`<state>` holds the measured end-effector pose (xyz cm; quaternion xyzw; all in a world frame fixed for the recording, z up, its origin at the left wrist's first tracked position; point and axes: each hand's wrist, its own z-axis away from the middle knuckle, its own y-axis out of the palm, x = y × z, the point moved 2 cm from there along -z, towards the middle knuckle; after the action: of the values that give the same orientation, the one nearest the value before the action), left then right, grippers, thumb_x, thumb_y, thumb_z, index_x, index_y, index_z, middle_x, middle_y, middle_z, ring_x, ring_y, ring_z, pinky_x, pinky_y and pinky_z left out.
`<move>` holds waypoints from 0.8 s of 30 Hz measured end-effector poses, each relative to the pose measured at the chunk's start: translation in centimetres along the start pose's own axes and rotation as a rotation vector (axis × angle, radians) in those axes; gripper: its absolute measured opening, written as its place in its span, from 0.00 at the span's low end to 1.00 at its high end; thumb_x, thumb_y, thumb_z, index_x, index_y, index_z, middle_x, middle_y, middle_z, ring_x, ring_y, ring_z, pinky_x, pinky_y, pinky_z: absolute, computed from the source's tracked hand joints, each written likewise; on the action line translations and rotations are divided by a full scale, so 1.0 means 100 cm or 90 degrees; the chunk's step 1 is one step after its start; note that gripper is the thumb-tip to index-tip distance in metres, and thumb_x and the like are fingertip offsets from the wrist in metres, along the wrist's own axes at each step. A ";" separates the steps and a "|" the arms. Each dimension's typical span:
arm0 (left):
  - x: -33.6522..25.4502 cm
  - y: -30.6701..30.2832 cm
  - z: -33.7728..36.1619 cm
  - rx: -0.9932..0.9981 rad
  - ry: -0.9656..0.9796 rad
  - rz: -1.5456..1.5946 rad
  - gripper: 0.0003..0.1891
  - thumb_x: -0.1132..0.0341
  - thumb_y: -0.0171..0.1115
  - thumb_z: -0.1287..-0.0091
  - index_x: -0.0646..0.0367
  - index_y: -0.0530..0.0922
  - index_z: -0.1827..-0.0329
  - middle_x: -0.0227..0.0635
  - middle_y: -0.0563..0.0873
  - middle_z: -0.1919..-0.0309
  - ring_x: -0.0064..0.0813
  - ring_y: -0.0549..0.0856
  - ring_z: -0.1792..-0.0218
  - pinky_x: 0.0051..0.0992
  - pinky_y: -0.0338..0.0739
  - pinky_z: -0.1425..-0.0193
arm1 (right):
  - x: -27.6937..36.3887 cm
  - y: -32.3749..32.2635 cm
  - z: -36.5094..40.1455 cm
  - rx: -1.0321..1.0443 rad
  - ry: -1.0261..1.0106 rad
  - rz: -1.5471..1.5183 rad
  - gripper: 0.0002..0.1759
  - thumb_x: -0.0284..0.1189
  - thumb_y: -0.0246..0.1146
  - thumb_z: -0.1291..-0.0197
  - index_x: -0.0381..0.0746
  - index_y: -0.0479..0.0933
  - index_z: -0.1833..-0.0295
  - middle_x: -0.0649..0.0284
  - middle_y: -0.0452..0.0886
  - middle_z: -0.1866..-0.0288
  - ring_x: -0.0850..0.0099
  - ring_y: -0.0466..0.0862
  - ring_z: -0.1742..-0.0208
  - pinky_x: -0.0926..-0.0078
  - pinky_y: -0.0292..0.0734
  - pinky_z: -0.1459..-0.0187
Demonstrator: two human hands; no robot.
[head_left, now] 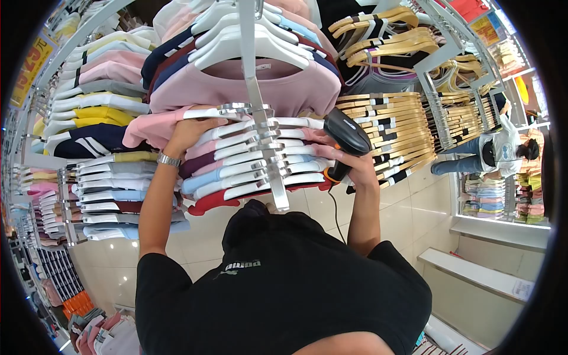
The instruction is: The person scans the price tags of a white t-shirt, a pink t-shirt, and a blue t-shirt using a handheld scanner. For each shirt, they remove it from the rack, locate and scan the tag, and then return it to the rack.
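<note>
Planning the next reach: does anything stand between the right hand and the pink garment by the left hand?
Yes: the metal rail, with white hangers along it, lies between the right hand, which holds the scanner, and the pink garment by the left hand.

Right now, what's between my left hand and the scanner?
In the head view, the metal rail and white hangers with garments lie between your left hand and the black scanner; the stretch isn't bare.

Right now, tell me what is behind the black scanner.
Beyond the black scanner, wooden hangers show past its head; whatever lies directly behind its body and the right hand is covered.
</note>
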<state>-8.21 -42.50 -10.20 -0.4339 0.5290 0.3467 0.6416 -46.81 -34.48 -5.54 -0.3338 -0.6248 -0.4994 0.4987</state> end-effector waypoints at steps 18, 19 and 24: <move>-0.046 0.042 -0.020 0.048 -0.053 -0.036 0.12 0.65 0.66 0.29 0.66 0.85 0.50 0.29 0.88 0.63 0.18 0.81 0.62 0.22 0.78 0.57 | -0.001 0.011 -0.033 -0.045 0.026 -0.064 0.31 0.24 0.66 0.45 0.25 0.70 0.35 0.40 0.79 0.41 0.47 0.84 0.42 0.52 0.82 0.43; -0.045 0.044 -0.021 0.042 -0.044 -0.078 0.11 0.67 0.65 0.29 0.66 0.85 0.50 0.28 0.87 0.63 0.17 0.80 0.62 0.21 0.78 0.57 | -0.004 0.007 -0.032 -0.054 0.021 -0.048 0.31 0.24 0.66 0.45 0.25 0.70 0.35 0.41 0.80 0.42 0.47 0.84 0.43 0.52 0.82 0.43; -0.021 0.052 -0.017 -0.001 0.097 0.085 0.11 0.70 0.62 0.28 0.66 0.83 0.47 0.28 0.86 0.62 0.17 0.79 0.63 0.21 0.78 0.57 | -0.006 0.001 -0.029 -0.051 0.030 -0.056 0.31 0.20 0.66 0.44 0.28 0.70 0.33 0.47 0.81 0.39 0.58 0.83 0.41 0.60 0.80 0.42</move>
<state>-13.99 -42.09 -9.26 -0.4232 0.6039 0.3550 0.5747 -45.73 -37.22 -6.11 -0.3140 -0.6066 -0.5530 0.4770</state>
